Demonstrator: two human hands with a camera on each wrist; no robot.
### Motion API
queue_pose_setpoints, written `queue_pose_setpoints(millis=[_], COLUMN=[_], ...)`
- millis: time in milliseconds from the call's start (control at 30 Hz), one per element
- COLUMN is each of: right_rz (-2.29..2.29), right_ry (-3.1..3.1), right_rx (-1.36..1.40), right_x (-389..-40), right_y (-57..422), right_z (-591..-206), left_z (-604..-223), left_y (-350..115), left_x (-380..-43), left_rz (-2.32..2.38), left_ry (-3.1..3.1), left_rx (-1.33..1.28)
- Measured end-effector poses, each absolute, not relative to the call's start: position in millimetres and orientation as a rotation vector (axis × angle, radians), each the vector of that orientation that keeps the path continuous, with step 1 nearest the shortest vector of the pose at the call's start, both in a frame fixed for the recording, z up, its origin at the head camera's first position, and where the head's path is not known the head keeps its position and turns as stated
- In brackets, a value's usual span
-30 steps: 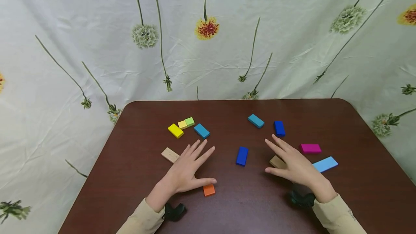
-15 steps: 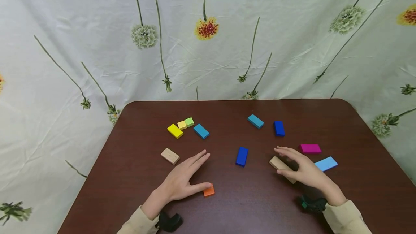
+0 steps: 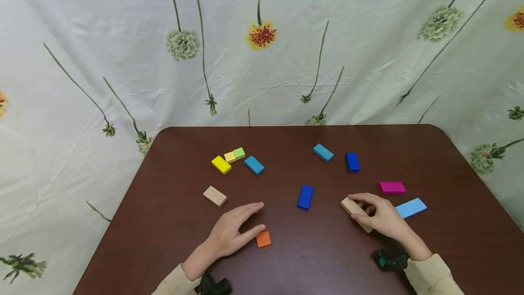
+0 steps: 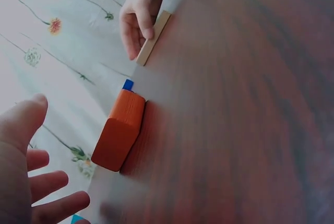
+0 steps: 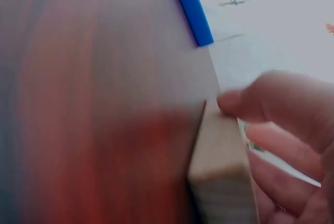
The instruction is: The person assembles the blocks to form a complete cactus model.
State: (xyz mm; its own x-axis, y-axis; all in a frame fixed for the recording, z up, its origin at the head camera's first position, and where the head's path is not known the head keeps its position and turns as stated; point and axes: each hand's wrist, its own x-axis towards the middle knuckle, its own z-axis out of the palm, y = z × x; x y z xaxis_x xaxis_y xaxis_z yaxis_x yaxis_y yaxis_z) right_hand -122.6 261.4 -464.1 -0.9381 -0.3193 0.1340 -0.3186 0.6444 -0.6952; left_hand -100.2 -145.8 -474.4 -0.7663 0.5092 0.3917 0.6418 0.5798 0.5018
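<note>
My right hand pinches a plain wooden block between thumb and fingers, low over the right half of the table. Close up in the right wrist view, the thumb presses the side of that wooden block. On the left, my left hand holds nothing, its fingers loosely extended. Its thumb is right beside a small orange block. Seen from the left wrist, the orange block stands on the table, apart from the left hand.
A blue block lies between the hands. Just beyond the right hand are a light blue plank and a magenta block. Another wooden block lies at left, with a yellow block and several others farther back on the brown table.
My right hand came down and back, and its spread fingers closed on the wooden block. The left hand drew back from the other wooden block, fingers less spread.
</note>
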Motion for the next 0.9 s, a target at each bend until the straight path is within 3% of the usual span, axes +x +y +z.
queue_pose_setpoints(millis=[233,900], right_rz=[-1.176,-1.360], right_ry=[2.883,2.863], right_rx=[-0.310,-0.279], right_x=[-116.0,-90.9], right_y=[244.1,176.9], right_z=[-462.6,-463.7], left_z=[-479.9,-480.2], left_y=[-144.1,-119.4], left_x=[-100.8,-96.5], left_rz=[-0.954,-0.762], left_ry=[-2.534,-2.249], left_rx=[-0.957,-1.134])
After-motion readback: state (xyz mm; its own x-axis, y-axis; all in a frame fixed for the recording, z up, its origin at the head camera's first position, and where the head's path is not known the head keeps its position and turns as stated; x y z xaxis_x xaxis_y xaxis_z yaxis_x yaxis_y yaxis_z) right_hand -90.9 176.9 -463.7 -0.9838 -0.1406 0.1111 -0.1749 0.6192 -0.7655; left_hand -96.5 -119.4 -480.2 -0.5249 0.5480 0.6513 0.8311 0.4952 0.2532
